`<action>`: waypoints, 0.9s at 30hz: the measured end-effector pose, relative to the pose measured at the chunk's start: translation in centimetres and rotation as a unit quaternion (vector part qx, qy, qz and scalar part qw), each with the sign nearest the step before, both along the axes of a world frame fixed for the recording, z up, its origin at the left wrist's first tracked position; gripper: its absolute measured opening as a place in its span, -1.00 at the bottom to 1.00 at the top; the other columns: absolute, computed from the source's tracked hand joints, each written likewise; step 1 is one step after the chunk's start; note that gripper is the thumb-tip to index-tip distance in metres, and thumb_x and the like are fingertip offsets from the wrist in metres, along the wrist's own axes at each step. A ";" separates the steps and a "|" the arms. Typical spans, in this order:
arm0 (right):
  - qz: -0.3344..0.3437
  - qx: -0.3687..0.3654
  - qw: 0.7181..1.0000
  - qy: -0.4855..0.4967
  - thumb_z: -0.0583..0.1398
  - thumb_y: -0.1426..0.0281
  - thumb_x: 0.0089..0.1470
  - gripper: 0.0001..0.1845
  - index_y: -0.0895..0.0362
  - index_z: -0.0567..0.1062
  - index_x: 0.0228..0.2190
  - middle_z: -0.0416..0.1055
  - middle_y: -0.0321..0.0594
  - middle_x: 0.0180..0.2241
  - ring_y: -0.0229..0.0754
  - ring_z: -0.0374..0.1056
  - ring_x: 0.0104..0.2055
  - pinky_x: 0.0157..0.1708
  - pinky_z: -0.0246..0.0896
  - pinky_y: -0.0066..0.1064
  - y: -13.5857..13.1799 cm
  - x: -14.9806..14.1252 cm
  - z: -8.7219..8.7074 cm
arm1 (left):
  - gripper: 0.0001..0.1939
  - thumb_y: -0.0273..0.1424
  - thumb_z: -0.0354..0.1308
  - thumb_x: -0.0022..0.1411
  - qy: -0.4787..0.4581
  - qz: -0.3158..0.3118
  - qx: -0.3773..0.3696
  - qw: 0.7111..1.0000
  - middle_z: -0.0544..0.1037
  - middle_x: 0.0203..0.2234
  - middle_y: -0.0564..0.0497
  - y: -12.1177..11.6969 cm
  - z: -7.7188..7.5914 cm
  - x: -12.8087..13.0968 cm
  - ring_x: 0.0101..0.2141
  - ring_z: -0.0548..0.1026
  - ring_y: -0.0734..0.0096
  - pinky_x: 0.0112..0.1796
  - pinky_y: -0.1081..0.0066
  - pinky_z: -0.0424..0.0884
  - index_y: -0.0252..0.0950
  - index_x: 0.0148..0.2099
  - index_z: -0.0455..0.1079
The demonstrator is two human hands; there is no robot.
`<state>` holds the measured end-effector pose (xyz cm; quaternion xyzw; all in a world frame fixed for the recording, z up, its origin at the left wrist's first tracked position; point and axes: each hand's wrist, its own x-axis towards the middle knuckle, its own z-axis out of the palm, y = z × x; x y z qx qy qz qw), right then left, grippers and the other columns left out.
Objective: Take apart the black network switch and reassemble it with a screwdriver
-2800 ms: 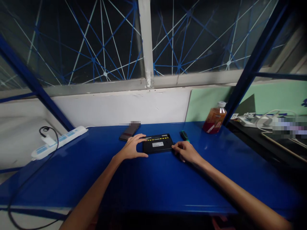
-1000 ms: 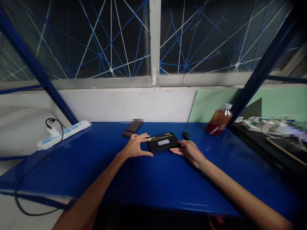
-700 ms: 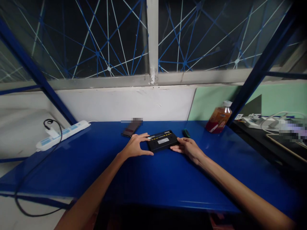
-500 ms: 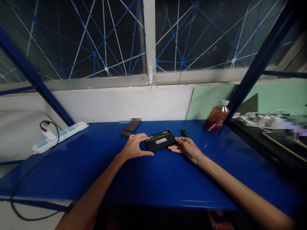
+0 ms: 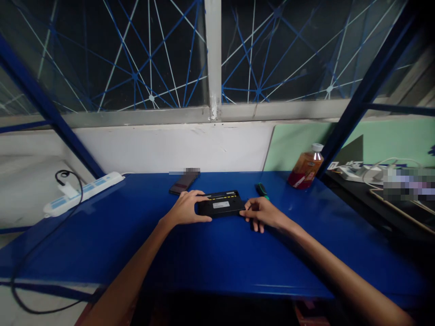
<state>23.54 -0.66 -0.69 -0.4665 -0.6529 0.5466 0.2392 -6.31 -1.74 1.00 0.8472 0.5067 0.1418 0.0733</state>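
Note:
A flat black rectangular box (image 5: 231,206) with a white label and a yellow dashed line across its top lies on the blue table (image 5: 217,253). My left hand (image 5: 185,208) grips its left end, the thumb along the front side and the fingers over the back edge. At the right front corner, the thumb and index finger of my right hand (image 5: 261,212) pinch the box, while the other fingers curl down towards the table. Just behind my right hand lies a green and black handle (image 5: 262,190), perhaps a screwdriver's; its far part is hidden.
A dark phone (image 5: 184,182) lies behind my left hand. A bottle of reddish drink (image 5: 306,167) stands at the back right. To the left is a white power strip (image 5: 84,194) with a black cable (image 5: 37,251). Cables and a tan-edged device (image 5: 401,210) lie far right.
The box has shifted a little left and turned to lie straighter. My left hand moved slightly left with it. My right hand's lower fingers have curled down, and more of the green handle shows.

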 end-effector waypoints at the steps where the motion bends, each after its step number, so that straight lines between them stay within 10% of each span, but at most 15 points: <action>1: 0.011 0.036 0.999 -0.040 0.29 0.09 -0.07 -0.61 0.14 0.34 -0.44 0.44 -0.28 -0.58 -0.28 0.31 -0.72 -0.81 0.15 -0.50 0.1 0.3 0.3 | -0.26 0.17 0.18 -0.09 0.008 -0.004 -0.004 1.000 0.36 0.10 -0.09 0.0 0.1 -0.1 0.06 0.31 -0.05 0.06 -0.01 0.13 -0.11 0.08 0.39; 10: 0.012 0.427 0.875 -0.229 0.29 0.03 -0.09 -0.40 0.10 0.43 -0.06 0.41 -0.03 -0.02 0.06 0.34 0.00 -0.07 0.28 -0.11 0.9 0.8 1.2 | -0.25 0.16 0.20 -0.09 0.029 -0.014 0.005 0.999 0.36 0.09 -0.10 -0.2 0.4 -0.1 0.07 0.30 -0.04 0.09 -0.01 0.08 -0.13 0.09 0.39; 18: 0.149 0.443 0.844 -0.262 0.36 0.00 -0.25 -0.22 0.20 0.44 -0.05 0.24 0.12 0.14 0.20 0.09 0.22 0.12 0.11 -0.01 3.6 0.1 1.3 | -0.22 0.17 0.21 -0.11 0.028 -0.016 0.010 0.999 0.36 0.10 -0.10 0.1 0.0 -0.3 0.09 0.29 -0.06 0.10 -0.04 0.05 -0.10 0.11 0.36; 27: 0.153 0.403 0.874 -0.223 0.35 -0.02 -0.25 -0.24 0.17 0.42 -0.07 0.32 0.04 0.08 0.10 0.31 0.05 0.00 0.24 -0.10 3.5 0.2 1.4 | -0.30 0.15 0.22 -0.09 0.027 -0.014 -0.005 1.000 0.36 0.11 -0.02 -0.2 1.4 -2.0 0.10 0.27 -0.07 0.09 -0.06 0.06 -0.04 0.07 0.40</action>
